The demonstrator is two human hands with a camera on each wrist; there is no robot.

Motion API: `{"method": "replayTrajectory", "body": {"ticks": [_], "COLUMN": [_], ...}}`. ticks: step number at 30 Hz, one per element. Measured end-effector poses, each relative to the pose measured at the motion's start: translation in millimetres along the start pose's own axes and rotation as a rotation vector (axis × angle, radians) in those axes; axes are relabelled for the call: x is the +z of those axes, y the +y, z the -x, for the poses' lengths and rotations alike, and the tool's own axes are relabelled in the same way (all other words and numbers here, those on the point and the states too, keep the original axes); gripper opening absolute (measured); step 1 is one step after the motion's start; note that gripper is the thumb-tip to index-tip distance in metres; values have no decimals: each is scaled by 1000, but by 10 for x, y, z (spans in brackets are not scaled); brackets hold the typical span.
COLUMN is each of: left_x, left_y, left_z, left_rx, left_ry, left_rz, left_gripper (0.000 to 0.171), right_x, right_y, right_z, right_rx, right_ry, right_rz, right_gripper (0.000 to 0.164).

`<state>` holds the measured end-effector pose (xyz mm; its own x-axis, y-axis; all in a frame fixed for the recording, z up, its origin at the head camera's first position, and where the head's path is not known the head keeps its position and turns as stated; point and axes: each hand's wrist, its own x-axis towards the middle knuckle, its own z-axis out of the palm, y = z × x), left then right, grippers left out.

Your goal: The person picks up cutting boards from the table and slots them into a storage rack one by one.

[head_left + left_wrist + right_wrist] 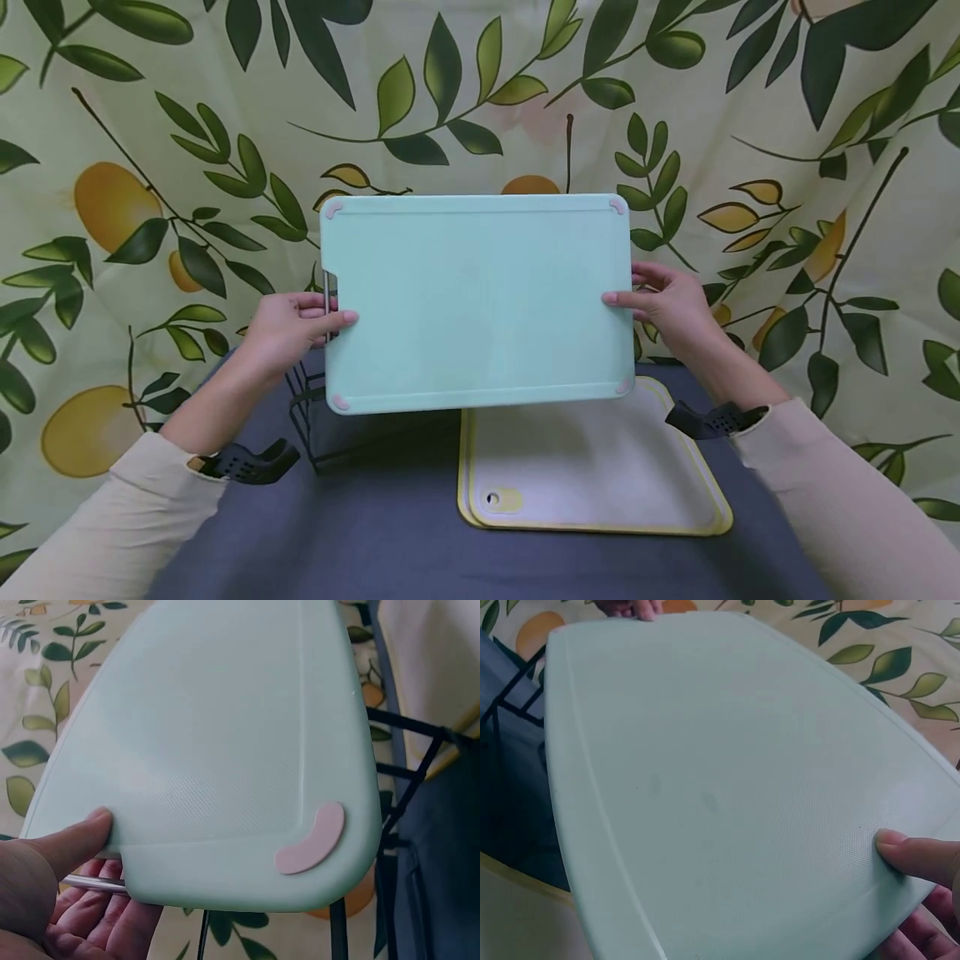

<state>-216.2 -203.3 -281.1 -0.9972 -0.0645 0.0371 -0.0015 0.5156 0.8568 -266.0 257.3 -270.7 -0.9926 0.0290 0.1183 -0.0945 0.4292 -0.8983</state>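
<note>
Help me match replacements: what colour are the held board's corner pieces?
Pink. The left wrist view shows one corner piece best, on the mint-green board.

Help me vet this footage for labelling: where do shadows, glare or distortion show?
Head view: soft shadows darken the blue cloth below the mint board and part of the yellow-edged white board; left wrist view: a bright highlight on the metal bar; right wrist view: the mint board's edges look tapered and bowed.
</note>
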Motion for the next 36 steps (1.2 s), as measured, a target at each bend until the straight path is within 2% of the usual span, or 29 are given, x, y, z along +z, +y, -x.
{"method": "replayTrajectory", "body": {"ticks": [11, 19, 28, 36], "left_x": [-210, -368, -565, -708], "left_y": [-55, -93, -170, -230], "left_z": [-32, -46, -18, -16], "left_rx": [2, -10, 1, -11], "left_ry": [37, 75, 125, 173], "left_rz": [22, 1, 34, 15], "left_gripper": [61, 64, 51, 67], "right_x": [162, 298, 498, 705], "right_y": [-179, -309, -488, -570], "right_z": [-234, -322, -464, -603], "right_rx": [-10, -36, -56, -23], "right_ry": [-21, -30, -44, -59], "right_rz": [-1, -61, -124, -182], "right_gripper": [76, 72, 68, 67]}}
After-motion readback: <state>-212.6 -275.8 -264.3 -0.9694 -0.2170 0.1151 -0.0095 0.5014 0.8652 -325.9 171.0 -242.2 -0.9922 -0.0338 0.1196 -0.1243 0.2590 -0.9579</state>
